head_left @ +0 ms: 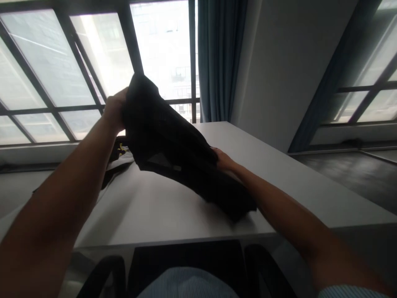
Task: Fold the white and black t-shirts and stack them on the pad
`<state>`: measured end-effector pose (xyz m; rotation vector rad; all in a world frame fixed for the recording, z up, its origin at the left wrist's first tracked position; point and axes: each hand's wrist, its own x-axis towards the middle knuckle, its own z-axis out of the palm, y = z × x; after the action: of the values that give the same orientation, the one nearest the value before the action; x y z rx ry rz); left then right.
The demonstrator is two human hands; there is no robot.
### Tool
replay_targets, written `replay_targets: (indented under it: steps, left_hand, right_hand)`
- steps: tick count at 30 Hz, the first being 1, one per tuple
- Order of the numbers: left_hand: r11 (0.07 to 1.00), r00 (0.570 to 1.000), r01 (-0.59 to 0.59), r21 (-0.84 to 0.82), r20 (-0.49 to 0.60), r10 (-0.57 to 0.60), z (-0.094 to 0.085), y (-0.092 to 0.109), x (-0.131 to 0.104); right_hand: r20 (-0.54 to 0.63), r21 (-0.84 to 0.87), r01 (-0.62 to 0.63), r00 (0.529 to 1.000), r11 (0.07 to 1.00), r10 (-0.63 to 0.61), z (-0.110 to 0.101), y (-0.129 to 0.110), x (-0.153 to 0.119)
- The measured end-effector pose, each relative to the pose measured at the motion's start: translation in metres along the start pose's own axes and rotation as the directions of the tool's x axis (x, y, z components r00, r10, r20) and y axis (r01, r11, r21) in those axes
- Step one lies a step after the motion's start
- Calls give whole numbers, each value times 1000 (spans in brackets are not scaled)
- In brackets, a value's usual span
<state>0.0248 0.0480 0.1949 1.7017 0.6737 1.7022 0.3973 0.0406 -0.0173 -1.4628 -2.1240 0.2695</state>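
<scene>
Left fingers (pixel 121 98) at upper end of black item (pixel 167 136), right fingers (pixel 219 155) lower down

READABLE TEXT: none | black item (pixel 173 140): small pale patch (pixel 177 168) at 8 o'clock from the view's centre, too small to read | yellow marks (pixel 123 148) at 9 o'clock, by the tabletop's (pixel 149 207) edge: too blurred to read

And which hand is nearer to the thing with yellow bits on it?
Left. The left hand holds the raised end of the black item, appearing just above the yellow-marked thing. The right hand is farther to its right, against the black item's lower part.
</scene>
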Motion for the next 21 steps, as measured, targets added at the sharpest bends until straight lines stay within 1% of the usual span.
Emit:
replay_targets:
  steps: [2,4,6,7,9,10,11,13,15,17,19,21]
  left_hand:
    - [999,999,12,40,48,-14,-6,1,-5]
    - [996,993,47,75,101,-54,-15,2,-12]
    - [989,983,105,101,137,-118,-29,4,-17]
    - [983,978,139,122,138,-155,-38,4,-18]
    - [958,968,205,200,105,-229,-58,4,-20]
    - [938,962,236,252,74,-261,-67,3,-21]
    - [915,956,263,305,44,-289,-76,2,-21]
    - [873,945,297,387,12,-327,-89,1,-23]
    - [846,935,314,430,16,-355,-97,1,-23]
    - [829,922,336,447,25,-387,-102,1,-20]
    - [812,908,356,462,35,-418,-105,0,-13]
    - [800,903,351,487,49,-426,-103,-6,-1]
  right_hand:
    - [9,-139,-17,1000,990,19,0,-3,2]
    - [30,-224,-46,998,973,54,-2,-4,4]
    - [15,-258,-89,995,962,96,-12,0,5]
    - [-8,-253,-108,994,961,109,-19,3,5]
    - [-64,-198,-136,990,971,125,-38,11,3]
    - [-78,-143,-146,988,979,136,-48,15,0]
    - [-76,-69,-158,985,985,153,-59,18,-4]
    - [-9,104,-190,981,976,192,-79,24,-14]
    - [104,236,-231,972,944,211,-98,26,-24]
    - [179,301,-254,962,919,207,-116,28,-31]
    - [181,333,-237,966,913,185,-132,30,-30]
    - [127,332,-207,977,920,174,-146,32,-19]
